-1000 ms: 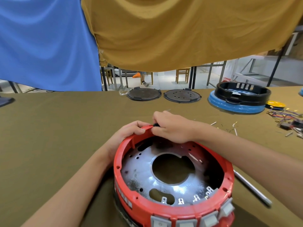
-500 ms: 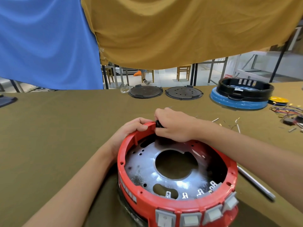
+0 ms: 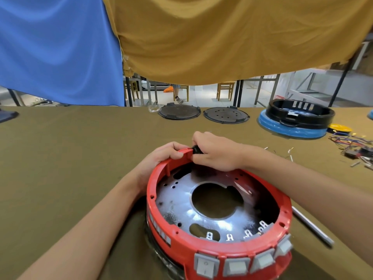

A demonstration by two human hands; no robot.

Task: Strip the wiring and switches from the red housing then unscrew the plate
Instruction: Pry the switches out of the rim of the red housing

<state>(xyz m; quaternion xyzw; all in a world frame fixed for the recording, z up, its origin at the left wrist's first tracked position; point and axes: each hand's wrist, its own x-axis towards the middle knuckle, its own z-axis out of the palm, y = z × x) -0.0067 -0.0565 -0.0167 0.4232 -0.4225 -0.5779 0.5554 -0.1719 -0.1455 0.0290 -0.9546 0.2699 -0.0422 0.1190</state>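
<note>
A round red housing [image 3: 220, 250] sits near the table's front edge, open side up. Inside it lies a shiny metal plate [image 3: 181, 203] with a large centre hole. Several grey rocker switches [image 3: 236, 266] line the housing's near wall. My left hand [image 3: 163, 156] grips the far rim from outside. My right hand [image 3: 217, 153] reaches over the far rim and pinches a small black part [image 3: 195, 149] set in a notch of that rim. Most of the black part is hidden by my fingers.
A metal rod [image 3: 311, 226] lies on the olive cloth right of the housing. Loose wires and small parts [image 3: 353, 145] lie at the far right. A black ring on a blue base [image 3: 294, 120] and two dark round lids [image 3: 201, 113] stand at the back edge.
The view has shifted slightly. Both hands stay at the far rim, and my right hand's fingers have worked further around the black part.
</note>
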